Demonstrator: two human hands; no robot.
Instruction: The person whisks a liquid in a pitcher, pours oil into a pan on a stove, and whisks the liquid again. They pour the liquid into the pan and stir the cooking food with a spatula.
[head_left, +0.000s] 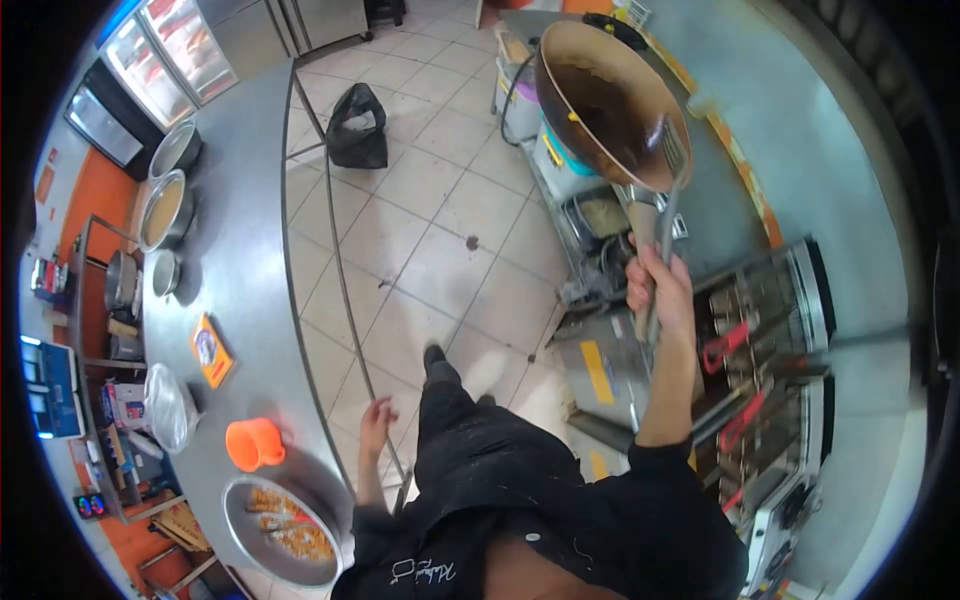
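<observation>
My right hand is wrapped around the handle of a frying pan and the handle of a slotted spatula together. The pan is tilted, with dark brown residue on its inner surface, and the spatula's head rests over the near rim. Low beside my body hangs my left hand, its fingers apart and nothing in it. The edge of the steel table is just left of that hand.
On the steel table stand an orange cup, a metal bowl of chopped food and several other bowls. Fryers with red-handled baskets line my right. A black bag sits on the tiled floor ahead.
</observation>
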